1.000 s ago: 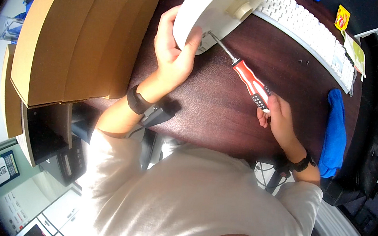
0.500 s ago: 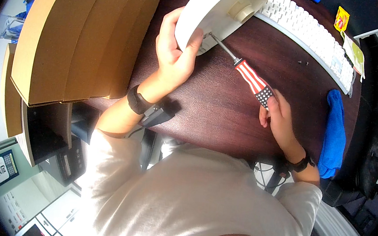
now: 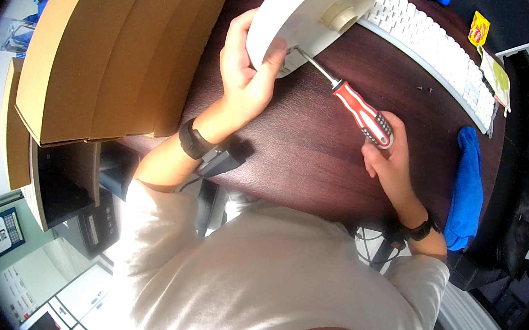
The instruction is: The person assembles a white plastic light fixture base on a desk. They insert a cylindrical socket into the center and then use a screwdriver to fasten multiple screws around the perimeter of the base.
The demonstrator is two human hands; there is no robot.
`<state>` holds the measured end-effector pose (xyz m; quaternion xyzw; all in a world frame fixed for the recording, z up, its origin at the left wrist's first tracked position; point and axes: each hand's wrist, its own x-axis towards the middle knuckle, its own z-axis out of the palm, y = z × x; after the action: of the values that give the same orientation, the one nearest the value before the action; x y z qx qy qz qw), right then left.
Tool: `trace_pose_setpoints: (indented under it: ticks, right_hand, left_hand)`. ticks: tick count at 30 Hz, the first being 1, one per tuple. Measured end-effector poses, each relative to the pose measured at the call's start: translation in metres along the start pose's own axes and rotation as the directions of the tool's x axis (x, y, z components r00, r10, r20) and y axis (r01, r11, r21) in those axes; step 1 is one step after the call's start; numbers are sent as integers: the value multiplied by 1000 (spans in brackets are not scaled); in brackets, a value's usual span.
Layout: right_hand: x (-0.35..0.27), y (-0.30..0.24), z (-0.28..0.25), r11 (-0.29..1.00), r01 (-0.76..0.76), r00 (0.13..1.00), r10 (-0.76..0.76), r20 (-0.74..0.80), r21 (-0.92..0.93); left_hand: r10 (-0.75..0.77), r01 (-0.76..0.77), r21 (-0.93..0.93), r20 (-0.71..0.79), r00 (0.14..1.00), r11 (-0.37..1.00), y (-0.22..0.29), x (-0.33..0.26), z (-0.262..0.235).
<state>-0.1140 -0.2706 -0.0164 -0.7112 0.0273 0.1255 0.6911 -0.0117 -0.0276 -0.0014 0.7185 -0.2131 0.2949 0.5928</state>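
My left hand (image 3: 247,66) grips the rim of a round white plastic housing (image 3: 312,15), thumb on the inner face and fingers behind. The housing is tilted up on its edge, and a cream ring-shaped collar (image 3: 339,15) stands out from its inner side. In my right hand (image 3: 391,154) is the rear end of a screwdriver (image 3: 360,111) with a red, white and black starred handle. Its metal shaft points up and left, the tip meeting a small metal part inside the housing beside my left thumb. Exactly how the tip sits there is too small to tell.
Two small screws (image 3: 430,89) lie on the dark wood desk (image 3: 316,164) near a white keyboard (image 3: 431,47). A blue cloth (image 3: 467,189) rests at the right edge. Cardboard boxes (image 3: 115,53) line the left side. A yellow packet (image 3: 479,28) is at the far right.
The screwdriver handle has rotated, showing red and white where the stars and stripes faced up. My right fingers have shifted around its end. The left hand and housing have hardly moved.
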Motion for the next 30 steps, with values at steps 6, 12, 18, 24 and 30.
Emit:
trace_pose_setpoints:
  ticks: [6,12,18,24,30]
  right_hand:
    - [-1,6,-9,993,-115,988,118,104,-33]
    - [1,1,-3,999,-30,999,29,35,20]
    - [1,3,-5,993,-63,996,70,61,-97]
    - [-1,4,-3,1000,-12,999,13,39,-7]
    - [1,2,-3,998,-69,997,70,14,-7]
  left_hand:
    - [-118,115,-84,-31,993,990,6,-1,1]
    - [42,-42,46,1,999,998,-1,0,0]
    - [-38,38,-13,-2,999,999,2,0,0]
    - [2,-2,35,-4,1000,999,1,0,1]
    - [-183,185,-22,58,981,983,9,-2,-4]
